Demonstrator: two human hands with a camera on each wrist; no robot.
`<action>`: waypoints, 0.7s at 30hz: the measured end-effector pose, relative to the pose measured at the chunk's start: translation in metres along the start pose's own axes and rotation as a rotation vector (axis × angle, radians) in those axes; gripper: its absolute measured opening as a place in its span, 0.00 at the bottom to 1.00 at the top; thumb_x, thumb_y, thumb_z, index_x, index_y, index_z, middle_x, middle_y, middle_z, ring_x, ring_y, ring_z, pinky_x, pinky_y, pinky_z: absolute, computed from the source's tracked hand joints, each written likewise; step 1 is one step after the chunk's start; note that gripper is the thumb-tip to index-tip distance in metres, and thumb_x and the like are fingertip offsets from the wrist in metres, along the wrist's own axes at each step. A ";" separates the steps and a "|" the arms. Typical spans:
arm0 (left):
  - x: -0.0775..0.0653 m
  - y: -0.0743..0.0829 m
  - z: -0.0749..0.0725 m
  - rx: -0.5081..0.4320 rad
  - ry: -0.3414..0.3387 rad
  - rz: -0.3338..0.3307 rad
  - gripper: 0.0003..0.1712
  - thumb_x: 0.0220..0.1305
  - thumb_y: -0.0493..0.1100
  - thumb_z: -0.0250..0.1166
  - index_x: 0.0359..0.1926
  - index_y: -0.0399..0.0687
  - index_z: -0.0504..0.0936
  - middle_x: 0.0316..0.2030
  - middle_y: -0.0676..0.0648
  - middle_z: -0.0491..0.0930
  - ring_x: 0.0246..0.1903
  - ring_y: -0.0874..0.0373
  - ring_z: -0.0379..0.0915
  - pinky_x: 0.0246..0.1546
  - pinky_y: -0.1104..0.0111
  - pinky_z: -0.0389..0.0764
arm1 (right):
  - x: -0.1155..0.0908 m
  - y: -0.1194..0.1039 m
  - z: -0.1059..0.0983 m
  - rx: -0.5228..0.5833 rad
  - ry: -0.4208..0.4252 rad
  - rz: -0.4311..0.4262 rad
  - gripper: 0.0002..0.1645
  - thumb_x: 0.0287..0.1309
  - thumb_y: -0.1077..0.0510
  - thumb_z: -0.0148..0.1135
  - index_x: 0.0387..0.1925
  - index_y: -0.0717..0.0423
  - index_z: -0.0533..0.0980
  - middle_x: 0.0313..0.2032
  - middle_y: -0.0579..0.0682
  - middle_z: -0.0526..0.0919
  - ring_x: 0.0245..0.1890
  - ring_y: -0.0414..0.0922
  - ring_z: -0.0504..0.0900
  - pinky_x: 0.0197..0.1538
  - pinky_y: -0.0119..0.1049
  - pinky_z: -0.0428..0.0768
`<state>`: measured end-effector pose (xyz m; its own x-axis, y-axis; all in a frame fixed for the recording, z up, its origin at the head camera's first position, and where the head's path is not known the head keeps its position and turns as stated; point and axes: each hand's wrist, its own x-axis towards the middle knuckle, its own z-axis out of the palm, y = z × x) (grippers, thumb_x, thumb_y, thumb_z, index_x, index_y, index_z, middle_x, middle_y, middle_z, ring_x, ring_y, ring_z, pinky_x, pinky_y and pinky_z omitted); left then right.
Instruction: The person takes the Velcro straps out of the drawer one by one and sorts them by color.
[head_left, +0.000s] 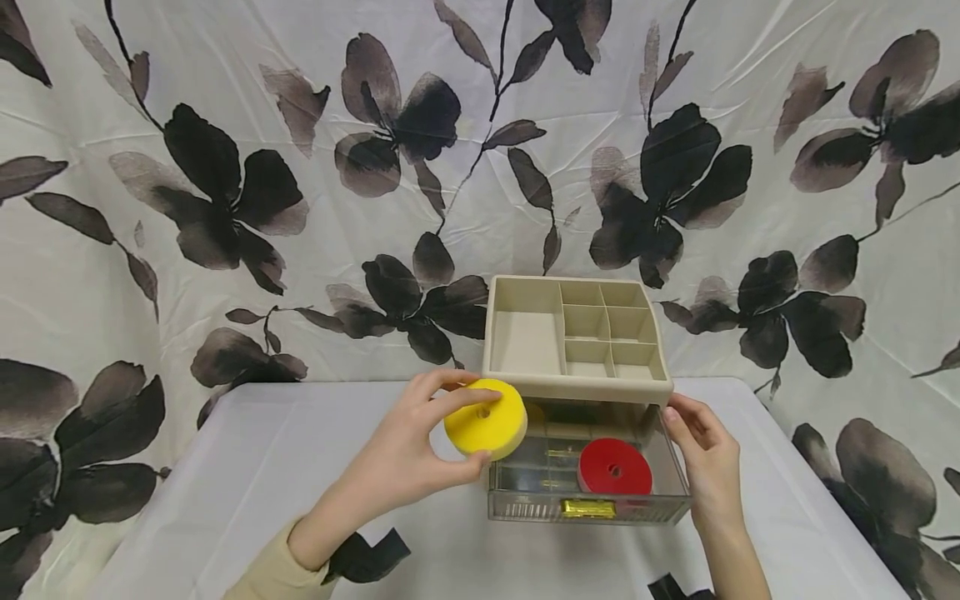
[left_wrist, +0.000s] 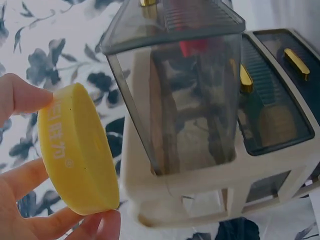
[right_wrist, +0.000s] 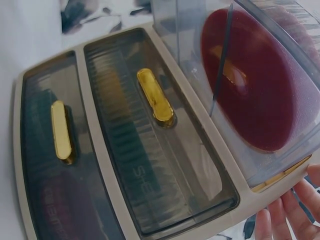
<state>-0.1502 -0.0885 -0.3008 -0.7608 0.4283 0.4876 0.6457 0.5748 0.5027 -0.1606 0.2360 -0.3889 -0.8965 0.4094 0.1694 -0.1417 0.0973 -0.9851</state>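
Note:
My left hand [head_left: 416, 433] pinches a yellow disc [head_left: 487, 419] between thumb and fingers. The disc has a small centre hole, with white printing along its edge in the left wrist view. It is held at the left front of a cream desktop drawer organizer [head_left: 525, 333], above the left edge of its pulled-out clear drawer [head_left: 525, 508]. Inside that drawer, on the right, rests a red disc [head_left: 615, 467] with a centre hole. The fingertips of my right hand [head_left: 708, 454] touch the organizer's right side, beside the drawer; part of that hand is out of sight.
The organizer's top has one large compartment and several small ones. Lower drawers [right_wrist: 150, 175] with gold handles are closed, dark shapes showing through them. A white table [head_left: 300, 467] bears the organizer, and a floral cloth [head_left: 420, 167] hangs behind. Black straps [head_left: 367, 557] show near both wrists.

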 end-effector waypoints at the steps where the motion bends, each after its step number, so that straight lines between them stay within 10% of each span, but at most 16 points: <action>1: -0.001 -0.002 0.000 -0.008 0.006 -0.016 0.30 0.43 0.44 0.75 0.52 0.65 0.81 0.57 0.54 0.73 0.56 0.55 0.66 0.52 0.53 0.75 | 0.000 0.000 0.000 -0.001 0.001 0.001 0.18 0.64 0.58 0.58 0.54 0.58 0.74 0.43 0.31 0.81 0.46 0.28 0.80 0.48 0.15 0.75; 21: -0.014 -0.062 0.012 -0.018 0.118 -0.215 0.28 0.46 0.40 0.75 0.53 0.53 0.82 0.56 0.44 0.75 0.56 0.46 0.68 0.46 0.58 0.77 | -0.002 0.004 0.002 -0.007 0.024 0.001 0.19 0.64 0.57 0.59 0.55 0.58 0.75 0.42 0.30 0.81 0.46 0.26 0.79 0.48 0.15 0.75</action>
<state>-0.1799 -0.1218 -0.3472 -0.8688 0.2122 0.4473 0.4714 0.6308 0.6164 -0.1600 0.2333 -0.3929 -0.8862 0.4312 0.1696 -0.1383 0.1032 -0.9850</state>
